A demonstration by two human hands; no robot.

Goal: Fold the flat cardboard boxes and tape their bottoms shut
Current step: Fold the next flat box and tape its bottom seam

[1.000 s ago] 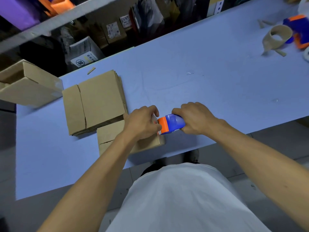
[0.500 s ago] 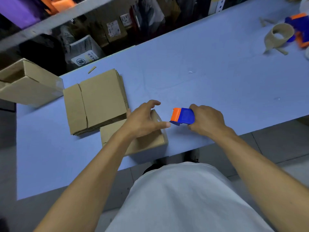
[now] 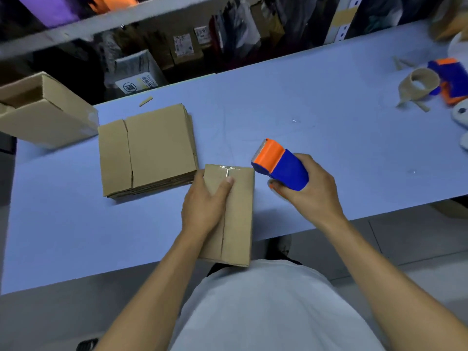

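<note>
Packing room, long blue table [image 3: 329,102], flat cartons [image 3: 149,150], stockroom shelves [image 3: 106,24]

folded box [image 3: 238,214]: brown, seam side up, shiny tape at far end, at near tabletop edge | flat boxes [image 3: 149,150]: neat stack just left of it | tape dispenser [image 3: 281,164]: blue-orange, lifted, just right of box

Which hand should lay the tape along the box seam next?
Right. The right hand already grips the tape dispenser, hovering just right of the box. The left hand grips the box with its thumb on the seam, so it is busy steadying it.
</note>
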